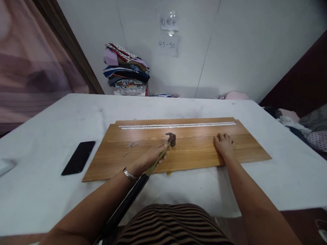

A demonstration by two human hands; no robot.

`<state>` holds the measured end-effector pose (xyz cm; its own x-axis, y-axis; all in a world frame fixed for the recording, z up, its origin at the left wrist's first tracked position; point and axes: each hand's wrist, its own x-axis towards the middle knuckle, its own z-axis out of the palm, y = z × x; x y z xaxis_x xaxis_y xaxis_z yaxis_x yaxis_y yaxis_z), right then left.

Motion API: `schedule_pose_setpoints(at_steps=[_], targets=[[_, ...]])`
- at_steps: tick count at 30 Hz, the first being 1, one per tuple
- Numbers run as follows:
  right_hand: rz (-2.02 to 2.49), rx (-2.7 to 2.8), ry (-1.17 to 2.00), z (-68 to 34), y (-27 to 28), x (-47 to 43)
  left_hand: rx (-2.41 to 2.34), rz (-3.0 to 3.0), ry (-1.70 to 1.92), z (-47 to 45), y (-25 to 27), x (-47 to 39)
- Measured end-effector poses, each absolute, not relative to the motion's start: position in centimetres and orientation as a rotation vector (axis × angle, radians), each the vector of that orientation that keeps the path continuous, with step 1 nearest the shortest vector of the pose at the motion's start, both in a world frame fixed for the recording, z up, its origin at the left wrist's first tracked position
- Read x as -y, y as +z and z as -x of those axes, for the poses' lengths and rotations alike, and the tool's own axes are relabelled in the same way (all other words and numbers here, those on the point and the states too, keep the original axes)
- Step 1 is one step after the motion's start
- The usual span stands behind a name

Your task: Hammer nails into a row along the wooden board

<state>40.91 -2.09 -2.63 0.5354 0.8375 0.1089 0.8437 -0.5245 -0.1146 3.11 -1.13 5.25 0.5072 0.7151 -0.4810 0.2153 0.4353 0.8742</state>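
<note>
A wooden board lies flat on the white table. My left hand is closed around the hammer close to its head, and the dark-gripped handle runs back under my forearm. The hammer head is over the middle of the board, at the left end of a row of small dark marks or nails. On the board's right part rests my right hand, fingers spread and holding nothing. Several loose nails lie on the left side, with one apart from the bunch.
Two white measuring strips run along the board's far edge. A black phone lies left of the board on the table. Folded cloth is stacked against the wall at the back, and more fabric sits beyond the right edge.
</note>
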Motion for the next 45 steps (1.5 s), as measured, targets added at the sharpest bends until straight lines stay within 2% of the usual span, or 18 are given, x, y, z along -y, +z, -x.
schedule_pose_setpoints(at_steps=[45], targets=[[2.626,1.436,-0.019,-40.69,-2.27,2.04,-1.084,-1.151,0.430,-3.24,5.61,1.43]])
